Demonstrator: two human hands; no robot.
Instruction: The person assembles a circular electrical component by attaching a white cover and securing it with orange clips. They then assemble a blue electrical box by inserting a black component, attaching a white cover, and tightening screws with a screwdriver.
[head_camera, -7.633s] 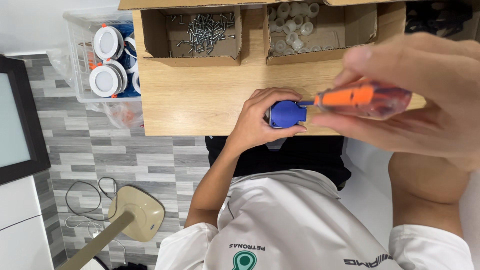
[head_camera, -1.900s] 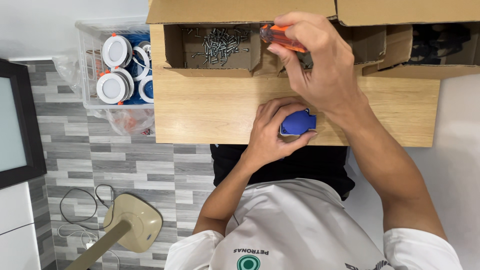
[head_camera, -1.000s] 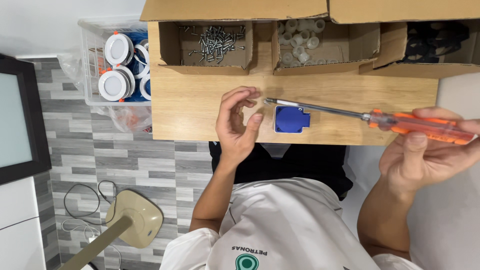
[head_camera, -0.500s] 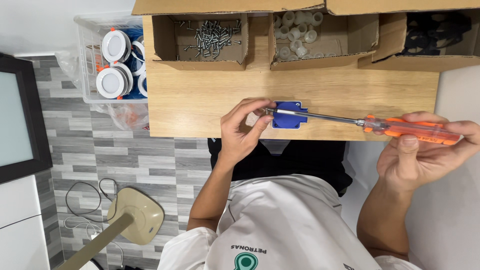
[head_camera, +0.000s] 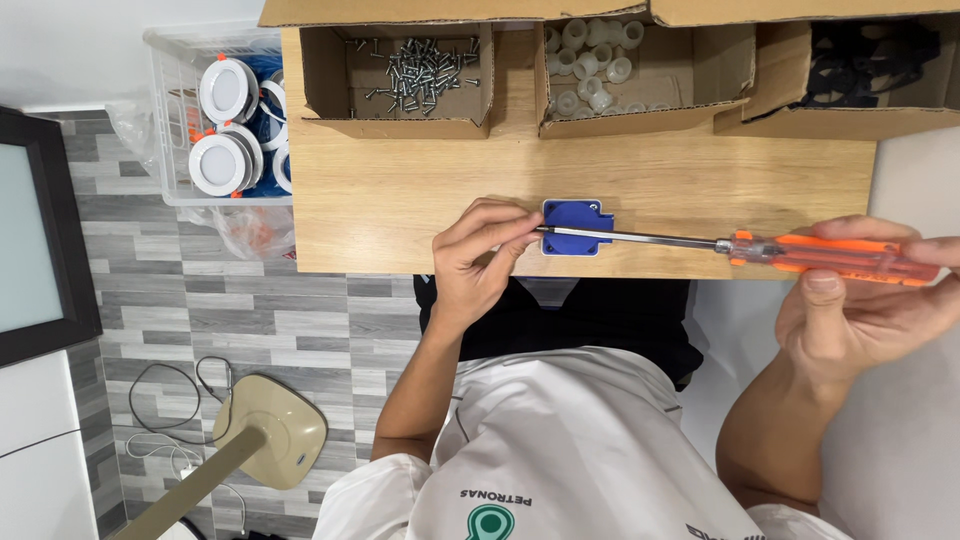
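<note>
Left hand (head_camera: 478, 262) pinching screwdriver (head_camera: 740, 245) tip at blue box (head_camera: 577, 226), near worktop (head_camera: 400, 190) front edge. Right hand (head_camera: 870, 310) gripping orange handle, shaft lying across the box.

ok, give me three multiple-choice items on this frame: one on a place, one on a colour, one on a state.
1. Where does the blue plastic part lie?
A. on the wooden bench near its front edge
B. inside the box of screws
C. on the tiled floor

2. What colour is the screwdriver handle?
A. black
B. orange
C. green

3. What is the left hand doing?
A. resting flat on the floor
B. gripping the handle
C. pinching the screwdriver's tip end at the blue part

Answers:
1 A: the part sits on the wooden bench, below the box of screws.
2 B: the handle in the right hand is clear orange.
3 C: its fingers close at the shaft's tip beside the part.
</note>
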